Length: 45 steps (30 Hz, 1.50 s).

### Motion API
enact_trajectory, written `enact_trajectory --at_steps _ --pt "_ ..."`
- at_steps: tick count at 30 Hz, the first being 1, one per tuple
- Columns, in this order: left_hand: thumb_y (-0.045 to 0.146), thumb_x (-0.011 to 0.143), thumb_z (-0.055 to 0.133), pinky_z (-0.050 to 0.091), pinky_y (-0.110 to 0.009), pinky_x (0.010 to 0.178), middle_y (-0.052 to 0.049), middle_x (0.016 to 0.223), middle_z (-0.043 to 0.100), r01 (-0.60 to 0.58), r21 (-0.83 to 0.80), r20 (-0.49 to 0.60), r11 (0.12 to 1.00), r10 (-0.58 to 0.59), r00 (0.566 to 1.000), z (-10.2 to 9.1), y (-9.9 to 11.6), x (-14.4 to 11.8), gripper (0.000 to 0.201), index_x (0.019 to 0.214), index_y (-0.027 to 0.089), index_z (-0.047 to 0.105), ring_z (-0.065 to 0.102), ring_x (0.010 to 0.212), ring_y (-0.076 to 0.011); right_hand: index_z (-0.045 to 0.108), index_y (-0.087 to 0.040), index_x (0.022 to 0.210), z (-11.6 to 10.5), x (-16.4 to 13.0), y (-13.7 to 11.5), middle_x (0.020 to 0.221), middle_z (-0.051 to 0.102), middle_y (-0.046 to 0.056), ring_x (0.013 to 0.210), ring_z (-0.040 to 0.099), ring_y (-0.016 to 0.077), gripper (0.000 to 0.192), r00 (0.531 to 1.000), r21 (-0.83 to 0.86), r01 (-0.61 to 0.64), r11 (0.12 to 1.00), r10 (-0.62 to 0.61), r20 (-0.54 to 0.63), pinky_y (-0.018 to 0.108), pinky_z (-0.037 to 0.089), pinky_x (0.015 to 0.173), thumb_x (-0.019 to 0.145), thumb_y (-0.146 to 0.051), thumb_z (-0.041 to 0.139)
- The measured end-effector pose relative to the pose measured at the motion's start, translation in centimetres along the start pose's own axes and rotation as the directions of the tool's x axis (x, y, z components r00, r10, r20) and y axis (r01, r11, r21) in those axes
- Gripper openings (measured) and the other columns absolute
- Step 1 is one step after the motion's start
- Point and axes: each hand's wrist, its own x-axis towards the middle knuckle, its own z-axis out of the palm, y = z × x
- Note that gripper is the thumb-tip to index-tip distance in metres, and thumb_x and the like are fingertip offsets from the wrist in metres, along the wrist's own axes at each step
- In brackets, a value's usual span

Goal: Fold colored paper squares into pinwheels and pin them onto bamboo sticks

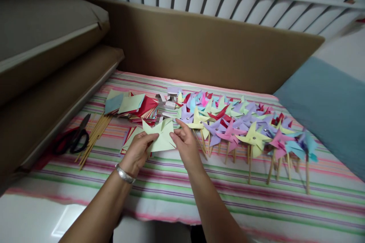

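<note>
A pale green paper square with slits cut in from its corners (162, 140) is held up between my hands. My left hand (139, 146), with a silver bangle at the wrist, pinches its left side, thumb on top. At the right edge, my right hand (184, 141) grips it between thumb and fingers. One flap near the top of the paper stands raised. Just behind lie stacks of coloured paper squares (137, 106). More paper sheets (128, 140) show partly under my left hand. Finished paper pinwheels on sticks (253, 138) lie crowded together to the right.
Black-handled scissors (74, 138) and a bundle of thin wooden sticks (95, 134) lie at the left. Small clear packets (168, 102) sit behind the paper. A brown board (205, 45) stands along the back, stacked cushions (51, 38) on the left. Striped cloth (171, 186) covers the surface.
</note>
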Motion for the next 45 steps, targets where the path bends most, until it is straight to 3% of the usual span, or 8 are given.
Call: enact_trajectory --at_steps 2,4,7,10,14,24,31,45 --pt "0.019 0.053 0.075 0.043 -0.023 0.048 -0.003 0.059 0.068 -0.009 0.006 -0.048 1.0 0.009 0.999 -0.5 1.1 0.0 0.024 0.074 0.012 0.067 0.059 0.05 -0.0137 0.054 -0.026 0.119 -0.4 -0.2 -0.1 0.103 0.063 0.005 0.093 0.06 0.0189 0.04 0.983 -0.183 0.186 0.965 -0.18 0.045 0.036 0.049 0.083 0.079 -0.023 0.053" --pt "0.019 0.053 0.073 0.044 -0.025 0.046 -0.004 0.057 0.068 0.008 0.018 -0.067 1.0 -0.007 0.998 -0.9 2.0 -0.1 0.024 0.075 0.011 0.067 0.058 0.046 -0.0147 0.061 -0.029 0.11 -0.6 -0.4 -0.2 0.124 0.054 0.005 0.114 0.05 0.0215 0.036 0.933 -0.332 0.359 0.872 -0.325 0.155 0.041 0.041 0.096 0.079 -0.016 0.05" --pt "0.02 0.054 0.071 0.042 -0.027 0.04 -0.004 0.05 0.065 0.054 0.048 -0.087 0.997 -0.05 0.995 -1.3 2.9 -0.2 0.02 0.07 0.011 0.065 0.056 0.04 -0.0165 0.065 -0.03 0.102 -0.5 -0.6 -0.1 0.141 0.037 0.001 0.13 0.032 0.0236 0.035 0.867 -0.449 0.496 0.743 -0.392 0.307 0.047 0.03 0.104 0.078 -0.01 0.048" --pt "0.021 0.053 0.072 0.04 -0.027 0.036 -0.004 0.052 0.065 0.053 0.068 -0.067 0.996 -0.049 0.997 -1.5 2.8 -0.2 0.024 0.073 0.011 0.065 0.056 0.041 -0.0182 0.067 -0.027 0.092 -0.2 -0.7 0.0 0.145 0.032 0.001 0.134 0.024 0.0247 0.026 0.841 -0.497 0.54 0.68 -0.414 0.347 0.049 0.027 0.105 0.077 -0.012 0.051" --pt "0.022 0.053 0.072 0.04 -0.026 0.038 -0.003 0.051 0.065 0.025 0.108 -0.025 0.994 -0.022 0.999 -1.4 2.4 -0.2 0.026 0.076 0.009 0.066 0.055 0.04 -0.0164 0.068 -0.026 0.083 -0.1 -0.7 -0.2 0.144 0.033 0.0 0.135 0.023 0.0255 0.016 0.849 -0.512 0.527 0.678 -0.405 0.338 0.05 0.025 0.106 0.079 -0.017 0.055" --pt "0.023 0.052 0.073 0.032 -0.022 0.037 0.0 0.048 0.061 0.012 0.233 -0.055 0.972 0.0 0.998 -0.2 0.6 -0.1 0.02 0.067 0.013 0.068 0.047 0.036 -0.0102 0.068 -0.024 0.074 0.1 -0.4 0.4 0.137 0.044 0.005 0.131 0.03 0.0257 0.005 0.951 -0.461 0.308 0.832 -0.274 0.141 0.049 0.026 0.105 0.075 -0.025 0.063" --pt "0.019 0.048 0.074 0.032 -0.021 0.039 -0.001 0.05 0.062 0.02 0.249 -0.022 0.968 -0.015 1.0 0.4 0.7 -0.5 0.019 0.064 0.011 0.07 0.048 0.039 -0.0096 0.067 -0.023 0.07 0.2 -0.4 0.5 0.136 0.046 0.006 0.132 0.028 0.0269 0.003 0.975 -0.482 0.22 0.848 -0.199 0.095 0.05 0.027 0.104 0.073 -0.023 0.065" --pt "0.018 0.051 0.072 0.034 -0.021 0.042 0.001 0.05 0.061 0.021 0.279 0.042 0.96 -0.034 0.999 -0.2 0.8 -0.4 0.015 0.064 0.012 0.069 0.047 0.039 -0.008 0.064 -0.022 0.068 0.4 -0.3 1.0 0.133 0.047 0.008 0.131 0.03 0.0274 0.004 0.986 -0.477 0.166 0.863 -0.156 0.061 0.05 0.032 0.1 0.072 -0.025 0.064"
